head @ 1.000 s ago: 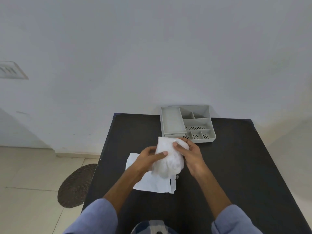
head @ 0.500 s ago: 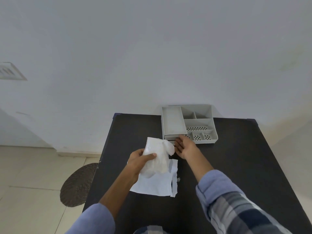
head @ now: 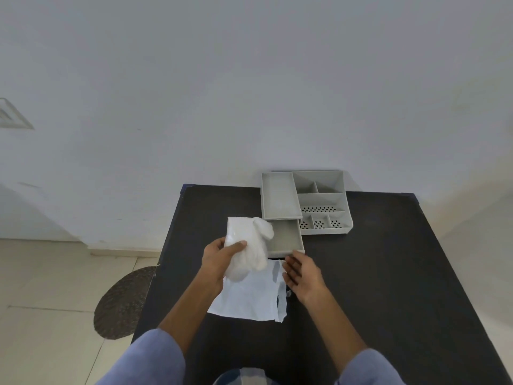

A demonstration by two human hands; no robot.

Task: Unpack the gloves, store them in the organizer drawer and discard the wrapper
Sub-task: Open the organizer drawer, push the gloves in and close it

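Observation:
My left hand grips a bundle of white gloves and holds it above the table, just left of the organizer's drawer. The drawer is pulled out toward me and looks empty inside. The grey organizer stands at the table's far edge, with several compartments on top. My right hand hovers with its fingers apart and holds nothing, right in front of the drawer's front edge. The torn white wrapper lies flat on the dark table beneath and between my hands.
A white wall rises directly behind the table. A round dark mat lies on the tiled floor to the left of the table. The table's right half lies bare beside the organizer.
My right hand let go of the gloves, reached to the organizer and pulled its drawer out toward me. It now rests open just before the drawer. My left hand kept the gloves.

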